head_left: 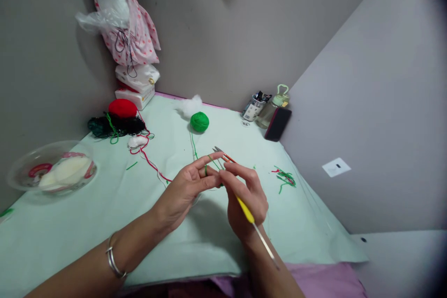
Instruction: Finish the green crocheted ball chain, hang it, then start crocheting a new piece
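Over the middle of the table my right hand (246, 195) grips a crochet hook (247, 209) with a yellow handle; its bare metal end points down toward my forearm. My left hand (193, 181) meets it at the fingertips. Green yarn (194, 145) is looped around my left fingers and runs back to a green yarn ball (199, 122). Thumb and fingers of the left hand pinch a small bit of green work, mostly hidden behind the fingertips. Just beyond my hands lie scissors (228, 158) with orange handles.
A red yarn ball (123, 108) and dark yarn (120, 126) lie at the left, near a clear plastic bowl (21, 174). White stuffing (191, 106) sits at the back. A phone (278, 124), bottle (280, 98) and pen cup (253, 108) stand by the right wall; yarn scraps (286, 178) lie nearer.
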{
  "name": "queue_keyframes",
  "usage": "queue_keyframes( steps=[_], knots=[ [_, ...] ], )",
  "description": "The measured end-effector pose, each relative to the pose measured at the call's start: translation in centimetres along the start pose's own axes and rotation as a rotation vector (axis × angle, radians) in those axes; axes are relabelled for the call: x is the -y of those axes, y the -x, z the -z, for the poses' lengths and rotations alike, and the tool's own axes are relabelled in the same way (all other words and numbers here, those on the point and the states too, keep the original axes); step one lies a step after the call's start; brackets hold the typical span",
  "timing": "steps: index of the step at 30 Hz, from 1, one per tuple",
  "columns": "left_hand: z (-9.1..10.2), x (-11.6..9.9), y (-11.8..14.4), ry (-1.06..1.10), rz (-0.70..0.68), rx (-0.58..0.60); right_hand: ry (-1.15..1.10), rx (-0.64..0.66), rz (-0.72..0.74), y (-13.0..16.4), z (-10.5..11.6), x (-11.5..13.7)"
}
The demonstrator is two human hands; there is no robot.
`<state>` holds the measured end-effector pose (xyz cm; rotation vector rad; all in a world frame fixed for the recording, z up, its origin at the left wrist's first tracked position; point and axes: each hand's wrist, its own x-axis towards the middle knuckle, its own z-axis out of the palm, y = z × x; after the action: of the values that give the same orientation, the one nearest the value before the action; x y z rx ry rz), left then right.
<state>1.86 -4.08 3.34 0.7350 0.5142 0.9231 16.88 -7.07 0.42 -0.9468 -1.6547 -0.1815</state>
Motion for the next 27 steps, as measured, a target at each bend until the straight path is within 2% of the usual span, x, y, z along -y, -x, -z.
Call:
queue_keyframes(
  steps=[3, 7, 11, 14, 22, 27],
  knots=[
    [0.1, 0.0, -0.1, -0.029, -0.010, 0.025, -0.210, -0.067, -0.175, -0.8, 0.0, 0.6],
    [0.2, 0.1, -0.2, -0.037, -0.022, 0.012, -0.414, -0.009, -0.354, -1.7, 0.1, 0.5],
    [0.2, 0.1, -0.1, -0.040, -0.022, 0.000, -0.568, 0.033, -0.416, -1.8, 0.1, 0.0],
    [0.3, 0.0, -0.2, -0.056, -0.025, 0.004, -0.584, 0.057, -0.431, -1.7, 0.1, -0.1],
    [0.4, -0.3, -0.1, -0.092, -0.049, -0.038, -0.727, 0.002, -0.637, -1.9, 0.2, -0.5],
    [0.5, -0.2, 0.0, -0.111, -0.063, -0.035, -0.827, 0.012, -0.636, -2.3, 0.5, -0.4]
  ],
)
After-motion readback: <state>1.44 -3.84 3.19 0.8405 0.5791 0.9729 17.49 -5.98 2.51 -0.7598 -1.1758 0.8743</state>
